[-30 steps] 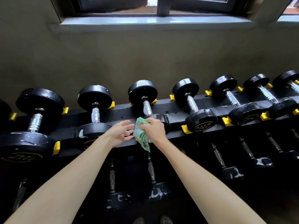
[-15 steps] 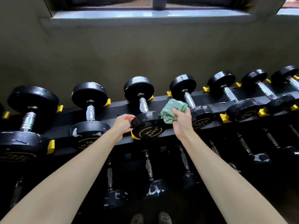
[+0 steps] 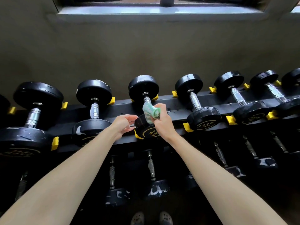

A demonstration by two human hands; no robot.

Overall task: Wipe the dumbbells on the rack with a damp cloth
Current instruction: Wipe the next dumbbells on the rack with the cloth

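A row of black dumbbells with chrome handles lies across the top tier of a black rack (image 3: 175, 105) with yellow stops. My right hand (image 3: 163, 123) grips a bunched green cloth (image 3: 150, 112) and presses it onto the chrome handle of the middle dumbbell (image 3: 143, 86), just above its near head. My left hand (image 3: 123, 123) rests with relaxed fingers against the left side of that near head (image 3: 146, 133). The lower part of the handle is hidden by the cloth.
Neighbouring dumbbells lie to the left (image 3: 94, 95) and right (image 3: 189, 85) of the middle one. A lower tier holds several smaller dumbbells (image 3: 158, 187) in shadow. An olive wall and a window sill (image 3: 155, 11) rise behind the rack. My shoes (image 3: 151, 218) show at the bottom.
My right hand has carried the cloth from the near head's right side up onto the middle dumbbell's handle. My left hand stays by the near head's left side.
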